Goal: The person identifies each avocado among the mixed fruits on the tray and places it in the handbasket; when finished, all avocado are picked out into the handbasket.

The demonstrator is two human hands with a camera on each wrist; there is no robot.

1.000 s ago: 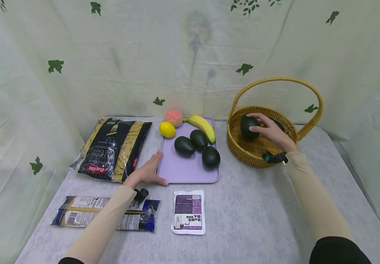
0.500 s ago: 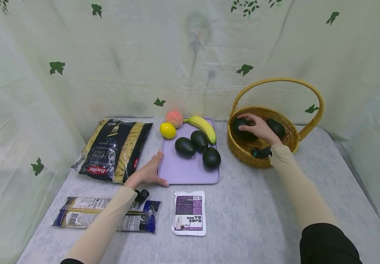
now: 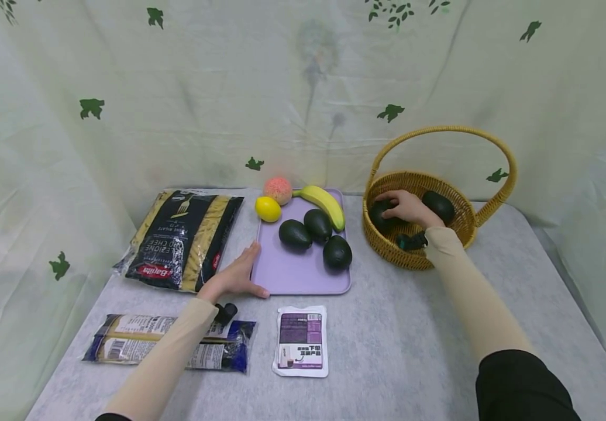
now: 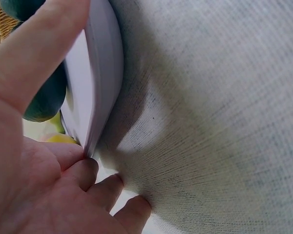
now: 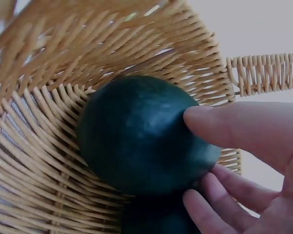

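My right hand (image 3: 408,208) is down inside the wicker basket (image 3: 399,255), thumb and fingers gripping a dark green avocado (image 3: 381,216) at the basket's left side. Seen from the right wrist, the thumb lies on top of the held avocado (image 5: 141,131) and the fingertips are at its lower side. Another avocado (image 3: 438,206) lies at the basket's right. My left hand (image 3: 236,276) rests at the near left corner of the lilac tray (image 3: 303,279), thumb along its front edge, with fingertips against the rim and table in the left wrist view. On the tray are several avocados (image 3: 295,235) and a banana (image 3: 321,206).
A lemon (image 3: 268,209) and a peach (image 3: 278,190) sit by the tray's back left corner. A large pasta bag (image 3: 176,240) lies to the left, two slim packets (image 3: 124,339) nearer me, and a white-purple pouch (image 3: 300,342) in front. The tall basket handle (image 3: 445,128) arches over the basket.
My right hand has moved left and lower within the basket with the avocado, uncovering the other avocado at the right. The left hand and tray have stayed put.
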